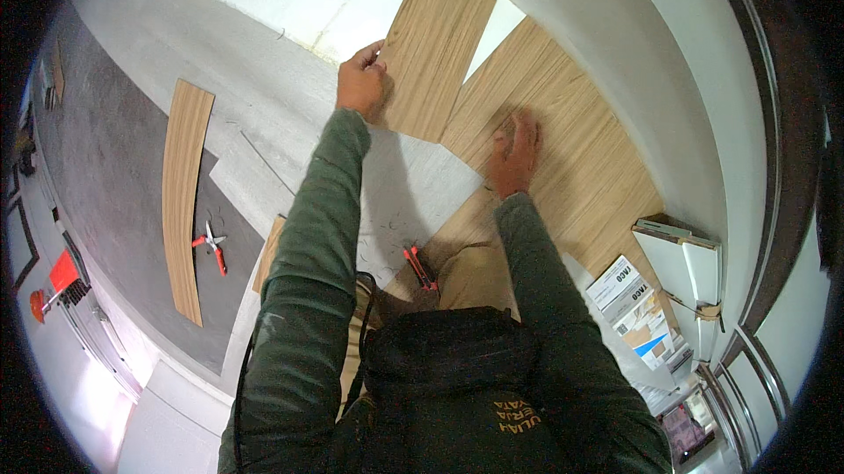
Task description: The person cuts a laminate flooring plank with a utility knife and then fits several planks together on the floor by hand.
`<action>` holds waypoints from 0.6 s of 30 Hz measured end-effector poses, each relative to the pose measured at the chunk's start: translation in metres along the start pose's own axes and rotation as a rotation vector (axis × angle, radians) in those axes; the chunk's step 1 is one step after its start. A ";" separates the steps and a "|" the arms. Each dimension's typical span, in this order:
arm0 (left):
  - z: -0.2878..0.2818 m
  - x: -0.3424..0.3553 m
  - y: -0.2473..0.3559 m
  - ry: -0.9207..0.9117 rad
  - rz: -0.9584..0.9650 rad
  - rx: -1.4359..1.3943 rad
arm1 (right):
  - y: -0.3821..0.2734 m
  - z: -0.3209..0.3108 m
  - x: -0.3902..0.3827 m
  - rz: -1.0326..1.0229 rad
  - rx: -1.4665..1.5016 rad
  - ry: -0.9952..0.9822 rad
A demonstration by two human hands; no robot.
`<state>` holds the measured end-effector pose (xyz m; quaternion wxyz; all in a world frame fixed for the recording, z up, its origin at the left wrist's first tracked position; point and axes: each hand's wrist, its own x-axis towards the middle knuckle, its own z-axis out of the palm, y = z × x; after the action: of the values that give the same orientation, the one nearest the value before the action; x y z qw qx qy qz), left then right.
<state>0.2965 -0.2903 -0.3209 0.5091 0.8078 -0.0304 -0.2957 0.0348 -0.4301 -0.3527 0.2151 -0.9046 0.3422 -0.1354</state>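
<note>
Two hands. Left grip (pixel 359 85) pinches one short wood-look plank (pixel 440 47) by its left edge; wedge gap between it and laid planks (pixel 589 157). Right grip (pixel 517 153) released, fingers spread over laid planks, contact unclear. Also one loose long plank (pixel 183 201), one red-handled snips (pixel 212 244), one red cutter (pixel 421 270).

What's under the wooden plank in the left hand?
Beyond the lower edge of the plank, pale grey sheeting shows; the left hand holds the plank's left edge. What lies directly beneath is covered from view.
</note>
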 end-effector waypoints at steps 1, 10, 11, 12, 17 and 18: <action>-0.004 0.011 0.002 -0.044 -0.018 -0.003 | 0.009 -0.001 0.007 0.017 -0.033 0.028; 0.018 0.063 -0.006 -0.113 0.132 0.221 | 0.036 0.010 0.006 0.072 -0.177 -0.058; 0.022 0.061 -0.006 -0.067 0.147 0.275 | 0.035 0.010 0.005 0.093 -0.170 -0.069; 0.028 0.057 -0.006 -0.020 0.162 0.329 | 0.033 0.010 0.004 0.113 -0.163 -0.080; 0.041 0.055 -0.018 0.147 0.346 0.568 | 0.032 0.011 0.003 0.063 -0.147 -0.046; 0.037 0.057 -0.027 0.163 0.376 0.501 | 0.019 0.005 0.010 0.087 -0.175 -0.081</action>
<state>0.3183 -0.3271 -0.3804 0.3409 0.9092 -0.2100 -0.1141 0.0339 -0.4482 -0.3649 0.1546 -0.9090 0.3825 -0.0587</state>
